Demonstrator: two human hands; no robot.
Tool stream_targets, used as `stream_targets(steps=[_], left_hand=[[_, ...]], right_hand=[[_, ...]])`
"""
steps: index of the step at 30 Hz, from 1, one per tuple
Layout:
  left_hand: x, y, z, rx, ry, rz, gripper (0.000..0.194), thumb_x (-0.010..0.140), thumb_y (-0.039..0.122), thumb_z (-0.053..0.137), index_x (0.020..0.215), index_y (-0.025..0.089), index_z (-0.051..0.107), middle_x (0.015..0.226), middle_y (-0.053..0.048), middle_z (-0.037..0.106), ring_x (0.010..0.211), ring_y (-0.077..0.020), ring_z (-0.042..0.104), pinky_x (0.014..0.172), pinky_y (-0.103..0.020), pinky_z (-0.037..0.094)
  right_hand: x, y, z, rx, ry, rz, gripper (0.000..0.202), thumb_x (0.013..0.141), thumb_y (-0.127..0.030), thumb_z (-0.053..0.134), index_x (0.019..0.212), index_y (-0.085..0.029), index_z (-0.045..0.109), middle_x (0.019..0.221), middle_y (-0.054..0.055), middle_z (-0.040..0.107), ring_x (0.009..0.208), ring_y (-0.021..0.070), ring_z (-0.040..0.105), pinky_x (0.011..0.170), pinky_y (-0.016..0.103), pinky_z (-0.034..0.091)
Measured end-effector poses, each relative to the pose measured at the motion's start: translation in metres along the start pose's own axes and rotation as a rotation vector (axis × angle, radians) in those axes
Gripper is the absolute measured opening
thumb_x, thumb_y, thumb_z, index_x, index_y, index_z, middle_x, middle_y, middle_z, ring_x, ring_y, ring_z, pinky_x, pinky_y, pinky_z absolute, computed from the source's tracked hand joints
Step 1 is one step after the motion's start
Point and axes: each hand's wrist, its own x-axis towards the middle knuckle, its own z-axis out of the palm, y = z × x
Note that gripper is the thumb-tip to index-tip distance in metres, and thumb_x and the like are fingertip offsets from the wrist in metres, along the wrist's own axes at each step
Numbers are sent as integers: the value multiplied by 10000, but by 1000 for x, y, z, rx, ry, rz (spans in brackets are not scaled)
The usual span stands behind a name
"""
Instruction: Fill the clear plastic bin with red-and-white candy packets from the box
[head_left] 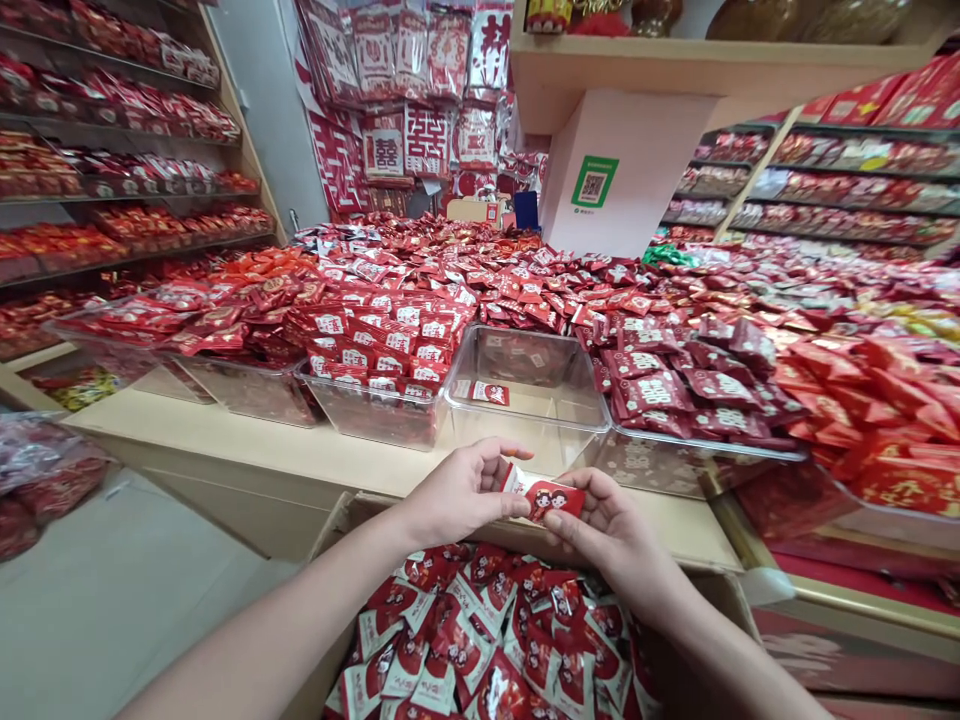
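Note:
Between my two hands is a small red and white candy packet (553,499) printed with two cartoon figures. My left hand (476,487) pinches its left end, and my right hand (600,515) grips its right side. Below them stands an open cardboard box (341,525) full of loose packets (480,635) of the same red and white look. Just beyond my hands is a clear plastic bin (529,412), with a red and white packet (489,393) lying inside toward its left.
Clear bins heaped with red packets (382,340), maroon packets (652,380) and orange-red packets (885,410) line the counter (247,440). A pillar (622,170) with a QR code rises behind. Stocked shelves (112,190) stand at left. Wrapped bags (37,480) lie on the floor.

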Motion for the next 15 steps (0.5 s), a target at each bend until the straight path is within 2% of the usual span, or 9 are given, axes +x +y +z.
stream_targets(steps=[5, 7, 9, 11, 13, 15], left_hand=[[1, -2, -5, -3, -56, -8, 509, 632, 152, 602, 1099, 187, 401, 680, 52, 466, 610, -52, 469, 576, -194, 382], [3, -6, -8, -2, -49, -10, 549, 649, 194, 594, 1142, 198, 353, 763, 28, 480, 628, -60, 490, 599, -217, 396], [6, -10, -10, 52, -28, -44, 500, 687, 269, 558, 1137, 186, 357, 818, 0, 489, 619, -68, 499, 592, -232, 398], [8, -14, -10, 151, -41, -73, 410, 709, 328, 524, 1069, 155, 430, 777, -3, 497, 609, -74, 490, 584, -232, 389], [9, -16, -8, 227, -85, -74, 348, 707, 343, 520, 987, 136, 496, 717, 4, 502, 630, -84, 481, 609, -232, 385], [8, -18, -6, 269, -87, -61, 319, 699, 331, 527, 951, 136, 523, 709, 3, 513, 663, -94, 480, 639, -232, 386]], right_hand=[[0, 2, -3, -53, -14, -17, 338, 659, -332, 607, 876, -192, 388, 714, -19, 526, 573, 77, 519, 541, 227, 439], [4, -12, -9, -169, 35, -104, 317, 673, -336, 586, 882, -185, 401, 688, -12, 535, 562, 89, 522, 518, 227, 428], [17, -38, -16, -357, 155, -241, 290, 688, -339, 561, 887, -171, 432, 668, 5, 549, 569, 109, 530, 506, 231, 419], [42, -69, -23, -599, 323, -361, 261, 710, -329, 525, 898, -154, 477, 693, 31, 570, 601, 127, 539, 528, 242, 422], [80, -94, -27, -907, 432, -405, 259, 709, -284, 518, 926, -142, 518, 745, 51, 590, 644, 137, 547, 560, 240, 422], [125, -104, -28, -1168, 380, -259, 274, 694, -223, 517, 948, -125, 551, 732, 55, 606, 630, 138, 555, 557, 230, 422]])
